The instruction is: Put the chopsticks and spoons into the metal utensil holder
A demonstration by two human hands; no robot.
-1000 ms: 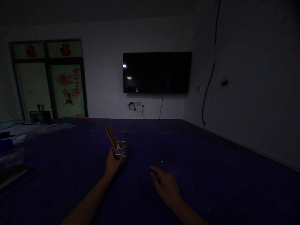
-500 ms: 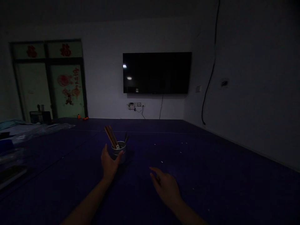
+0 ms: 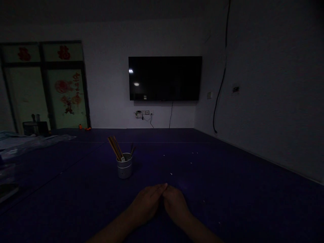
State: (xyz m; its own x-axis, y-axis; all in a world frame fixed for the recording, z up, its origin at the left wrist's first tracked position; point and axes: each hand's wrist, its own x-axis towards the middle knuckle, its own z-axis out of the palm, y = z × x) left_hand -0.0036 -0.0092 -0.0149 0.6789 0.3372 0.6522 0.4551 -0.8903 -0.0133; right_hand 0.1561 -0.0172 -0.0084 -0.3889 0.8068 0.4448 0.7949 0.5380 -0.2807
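Observation:
My left hand (image 3: 146,202) and my right hand (image 3: 176,204) rest together on the dark blue tabletop, close in front of me. Their fingertips meet, the left fingers stretched out toward the right hand. Neither hand appears to hold anything; the undersides are hidden and the light is dim. Beyond my left hand, apart from it, a grey pen cup (image 3: 125,168) stands upright. Several long wooden sticks (image 3: 115,148) lean left in it, with a small white piece (image 3: 123,159) and thin dark tools (image 3: 132,150) beside them.
Small white scraps (image 3: 171,173) dot the table (image 3: 152,162). Clear plastic wrapping (image 3: 43,145) lies on the left, and small orange things (image 3: 87,128) sit at the far edge. A wall-mounted television (image 3: 165,78) and a hanging black cable (image 3: 219,94) are beyond.
My left hand has let go of the pen cup and moved right and nearer to meet my right hand. The cup stays standing. The view has turned slightly right.

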